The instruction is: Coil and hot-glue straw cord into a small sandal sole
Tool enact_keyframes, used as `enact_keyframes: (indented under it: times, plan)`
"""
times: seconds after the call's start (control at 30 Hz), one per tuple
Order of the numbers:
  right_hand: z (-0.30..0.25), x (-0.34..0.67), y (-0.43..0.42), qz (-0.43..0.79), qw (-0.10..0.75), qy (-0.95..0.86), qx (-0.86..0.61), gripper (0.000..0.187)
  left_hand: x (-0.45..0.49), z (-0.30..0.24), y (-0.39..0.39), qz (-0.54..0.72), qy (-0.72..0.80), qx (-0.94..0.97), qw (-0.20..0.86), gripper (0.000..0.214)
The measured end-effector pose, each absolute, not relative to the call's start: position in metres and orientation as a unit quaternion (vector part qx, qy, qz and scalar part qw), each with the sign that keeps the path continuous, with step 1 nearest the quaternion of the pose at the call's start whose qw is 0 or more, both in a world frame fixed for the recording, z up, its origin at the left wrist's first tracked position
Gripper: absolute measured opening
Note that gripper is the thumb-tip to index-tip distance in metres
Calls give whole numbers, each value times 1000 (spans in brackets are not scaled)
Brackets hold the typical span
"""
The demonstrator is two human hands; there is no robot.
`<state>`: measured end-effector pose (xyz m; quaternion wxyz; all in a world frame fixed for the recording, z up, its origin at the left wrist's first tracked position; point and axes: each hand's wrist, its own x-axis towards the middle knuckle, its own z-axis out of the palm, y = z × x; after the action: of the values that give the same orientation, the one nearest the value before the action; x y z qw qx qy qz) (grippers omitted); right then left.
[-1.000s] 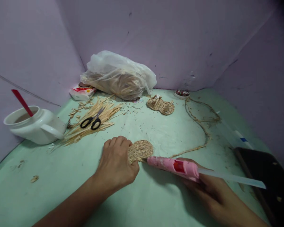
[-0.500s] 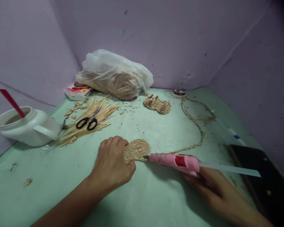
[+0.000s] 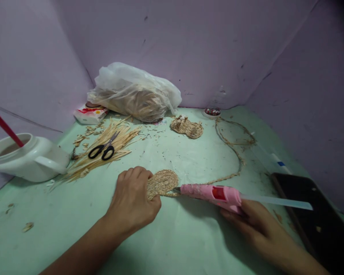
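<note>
The left hand (image 3: 134, 196) clasps the coiled braided-fibre pad (image 3: 164, 181) at the green tabletop (image 3: 172, 244) — presumably to steady it — while the right hand (image 3: 253, 223) grips a pink hot-glue gun (image 3: 203, 192), nozzle (image 3: 177, 189) apparently angled between pad and loose braid (image 3: 225, 178).

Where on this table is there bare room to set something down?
Nearly bare: front left, between the white pot and the left hand, bar a few scraps; the middle, between the slipper and the glue gun. Crowded: back left, with bag, box, straw and scissors; right side, where the phone lies.
</note>
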<state>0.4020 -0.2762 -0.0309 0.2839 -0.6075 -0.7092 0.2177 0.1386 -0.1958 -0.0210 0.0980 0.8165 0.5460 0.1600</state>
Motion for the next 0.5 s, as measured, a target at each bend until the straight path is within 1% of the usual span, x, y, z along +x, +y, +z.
enact_keyframes:
  times: [0.2,0.5]
  plan:
    - [-32,405,-277,207,277,-711,-613,27,138,-21,-196,157,548,816,99,31]
    - [-32,407,-275,191,284,-716,-609,22,139,-21,-195,157,549,816,89,30]
